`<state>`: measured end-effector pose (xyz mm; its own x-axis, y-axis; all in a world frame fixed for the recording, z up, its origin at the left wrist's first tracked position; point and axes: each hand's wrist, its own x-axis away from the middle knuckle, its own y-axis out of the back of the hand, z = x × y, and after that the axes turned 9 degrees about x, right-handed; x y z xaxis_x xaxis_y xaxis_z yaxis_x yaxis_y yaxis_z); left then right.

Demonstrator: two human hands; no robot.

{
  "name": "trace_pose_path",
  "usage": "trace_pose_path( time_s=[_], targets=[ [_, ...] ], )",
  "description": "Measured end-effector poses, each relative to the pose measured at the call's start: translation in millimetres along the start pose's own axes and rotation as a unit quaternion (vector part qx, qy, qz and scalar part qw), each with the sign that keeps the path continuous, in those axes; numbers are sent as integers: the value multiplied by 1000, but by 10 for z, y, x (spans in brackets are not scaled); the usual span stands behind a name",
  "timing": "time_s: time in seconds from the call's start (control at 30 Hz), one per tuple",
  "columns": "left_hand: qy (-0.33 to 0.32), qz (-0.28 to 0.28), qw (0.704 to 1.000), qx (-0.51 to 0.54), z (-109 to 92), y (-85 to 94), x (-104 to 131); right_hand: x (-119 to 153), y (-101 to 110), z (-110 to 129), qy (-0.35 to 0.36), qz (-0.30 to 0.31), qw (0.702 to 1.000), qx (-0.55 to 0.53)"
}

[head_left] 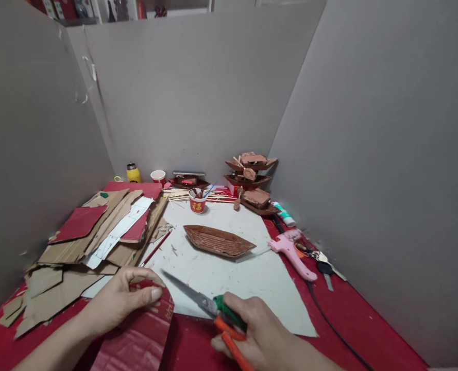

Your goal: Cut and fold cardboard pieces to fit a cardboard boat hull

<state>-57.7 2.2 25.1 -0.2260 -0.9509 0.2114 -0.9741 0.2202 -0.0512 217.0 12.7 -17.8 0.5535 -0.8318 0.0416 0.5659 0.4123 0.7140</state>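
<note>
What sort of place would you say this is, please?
Probably a craft work corner: a brown pointed model boat lies on a large white sheet, flat brown cardboard pieces are piled to the left, and the right hand holds green-and-orange-handled metal scissors.

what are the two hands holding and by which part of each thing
The left hand holds the red cardboard piece near its far edge; the right hand holds the scissors by the green and orange handles.

Single head-worn view, facing forward and down over a red tabletop [371, 319], close behind the hands [122, 300]
</note>
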Motion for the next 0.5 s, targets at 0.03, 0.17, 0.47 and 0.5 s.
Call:
trace_pose_path(
  time_s=[0.03,0.17,0.47,0.5],
  targets=[
    [-3,4,1000,-13,-30,-15,0,-5,-1,-5,-3,-5,999,-45],
    [-43,23,997,-54,-162,-315,-92,12,-49,-75,19,-3,965,-263],
    [-103,119,983,-98,-159,-802,-565,21,46,-2,26,-140,932,-334],
    [-123,94,974,-165,-152,-703,-624,12,103,12,21,-174,937,-302]
  ],
)
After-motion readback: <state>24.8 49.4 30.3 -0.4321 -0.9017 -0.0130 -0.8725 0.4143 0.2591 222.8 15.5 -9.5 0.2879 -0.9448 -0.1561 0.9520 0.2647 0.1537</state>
